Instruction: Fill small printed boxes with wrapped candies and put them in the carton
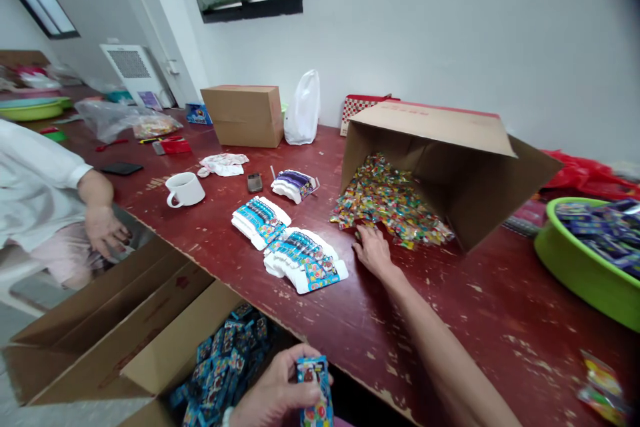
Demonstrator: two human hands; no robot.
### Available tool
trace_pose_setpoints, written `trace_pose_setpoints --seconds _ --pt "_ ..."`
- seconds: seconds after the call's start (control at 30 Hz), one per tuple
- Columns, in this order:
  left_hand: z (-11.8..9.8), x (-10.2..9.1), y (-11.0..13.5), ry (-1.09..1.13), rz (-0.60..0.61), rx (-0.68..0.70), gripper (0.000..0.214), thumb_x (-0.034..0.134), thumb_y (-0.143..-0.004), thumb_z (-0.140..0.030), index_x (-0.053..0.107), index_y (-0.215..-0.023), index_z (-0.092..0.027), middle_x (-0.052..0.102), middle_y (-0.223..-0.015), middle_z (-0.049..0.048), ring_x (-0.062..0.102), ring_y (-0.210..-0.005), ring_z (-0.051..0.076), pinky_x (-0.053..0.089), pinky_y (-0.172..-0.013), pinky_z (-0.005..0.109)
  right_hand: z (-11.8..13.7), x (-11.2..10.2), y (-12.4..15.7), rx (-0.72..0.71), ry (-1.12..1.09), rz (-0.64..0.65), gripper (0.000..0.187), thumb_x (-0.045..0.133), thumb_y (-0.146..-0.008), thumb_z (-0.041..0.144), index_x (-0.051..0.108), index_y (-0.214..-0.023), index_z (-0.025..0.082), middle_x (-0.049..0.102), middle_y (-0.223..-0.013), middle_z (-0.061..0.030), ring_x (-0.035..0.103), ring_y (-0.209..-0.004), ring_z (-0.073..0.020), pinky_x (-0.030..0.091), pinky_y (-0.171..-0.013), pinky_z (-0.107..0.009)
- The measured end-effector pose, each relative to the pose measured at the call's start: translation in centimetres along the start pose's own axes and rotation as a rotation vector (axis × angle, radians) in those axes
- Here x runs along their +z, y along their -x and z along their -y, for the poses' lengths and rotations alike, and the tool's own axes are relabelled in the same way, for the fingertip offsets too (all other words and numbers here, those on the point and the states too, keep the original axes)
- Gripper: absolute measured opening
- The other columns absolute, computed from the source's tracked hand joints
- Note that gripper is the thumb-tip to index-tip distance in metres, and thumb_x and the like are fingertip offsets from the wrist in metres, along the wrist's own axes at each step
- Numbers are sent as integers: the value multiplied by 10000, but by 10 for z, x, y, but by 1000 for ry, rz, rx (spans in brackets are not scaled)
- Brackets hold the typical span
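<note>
My left hand (280, 387) is closed round a small blue printed candy box (315, 390), held upright at the table's front edge. My right hand (374, 250) stretches over the table, fingers apart, their tips touching the near edge of a pile of wrapped candies (390, 197). The pile spills from a cardboard box (480, 193) lying on its side. Fanned stacks of flat blue-and-white boxes (305, 257) lie left of my right hand. Below my left hand, an open carton (175, 340) contains many blue candy boxes (225, 360).
A white mug (185, 189), a dark small device (255, 183) and a purple stack (294, 185) stand or lie farther back. A green basin (585, 267) of purple packets is at right. Another person's hand (106, 230) rests at left.
</note>
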State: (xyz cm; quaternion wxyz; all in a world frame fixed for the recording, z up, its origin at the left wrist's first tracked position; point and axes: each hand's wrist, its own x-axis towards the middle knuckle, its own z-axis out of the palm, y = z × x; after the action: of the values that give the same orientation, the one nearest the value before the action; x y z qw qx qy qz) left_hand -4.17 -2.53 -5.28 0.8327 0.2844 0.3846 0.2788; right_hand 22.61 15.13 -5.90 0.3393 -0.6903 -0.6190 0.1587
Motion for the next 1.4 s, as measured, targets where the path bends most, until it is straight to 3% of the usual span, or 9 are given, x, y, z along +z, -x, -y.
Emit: trace_pose_setpoints --seconds 0.23,0.33,0.5,0.67,0.8,0.97,1.07,1.23,1.4 --pt "-33 -61 25 -728 94 -141 439 835 -533 -238 705 -951 -214 612 -797 -37 488 -699 115 375 -618 206 3 -3 2 63 -122 -7 194 521 -826 168 672 -946 162 683 -1014 -152 594 -1046 -297 432 -912 -431" --pt "-33 -66 24 -750 139 -183 361 807 -546 -236 675 -880 -198 614 -742 -44 479 -605 94 368 -553 201 14 -15 25 66 -285 41 278 505 -866 322 656 -1030 155 704 -983 -113 667 -861 -245 511 -769 -377" --pt "-40 -34 7 -384 44 23 290 640 -783 -320 506 -1014 -209 649 -914 26 629 -597 119 402 -527 204 54 -24 93 81 -539 192 406 624 -817 501 669 -1023 155 734 -826 -82 686 -687 -206 524 -616 -303" --pt "-54 9 -1 -345 48 206 330 571 -796 -188 491 -1116 -201 604 -905 19 619 -609 107 458 -576 222 90 -26 132 188 -967 327 278 776 -721 405 660 -833 178 699 -747 -21 635 -662 -165 500 -643 -277" --pt "-55 27 2 -433 42 227 309 551 -780 -160 512 -1083 -202 558 -880 4 544 -643 100 483 -580 225 91 -26 136 142 -913 335 198 739 -758 323 679 -876 177 691 -778 -15 615 -693 -165 490 -665 -275" --pt "-50 30 3 -498 68 198 275 535 -799 -169 504 -1070 -207 549 -861 -8 515 -617 88 467 -560 221 88 -28 139 -12 -659 165 114 655 -816 255 688 -908 196 700 -804 -26 624 -697 -174 483 -646 -273" --pt "-47 32 2 -431 67 210 281 543 -805 -183 494 -1080 -206 542 -833 -17 520 -593 85 476 -553 226 93 -33 144 -176 -479 72 88 616 -831 204 694 -872 201 696 -809 -32 618 -703 -171 468 -642 -267" --pt "-45 39 0 -307 -7 280 362 587 -787 -179 494 -1136 -208 550 -783 -36 542 -521 78 460 -503 205 97 -34 151 -306 -385 206 143 588 -899 278 720 -948 254 720 -883 -27 635 -853 -205 479 -768 -305" --pt "-44 40 -5 -18 -141 243 353 519 -891 -444 573 -1095 -161 603 -759 8 586 -520 121 502 -488 249 92 -32 156 -268 -456 25 260 546 -917 258 604 -1171 266 612 -1177 -72 585 -1041 -221 484 -888 -354"
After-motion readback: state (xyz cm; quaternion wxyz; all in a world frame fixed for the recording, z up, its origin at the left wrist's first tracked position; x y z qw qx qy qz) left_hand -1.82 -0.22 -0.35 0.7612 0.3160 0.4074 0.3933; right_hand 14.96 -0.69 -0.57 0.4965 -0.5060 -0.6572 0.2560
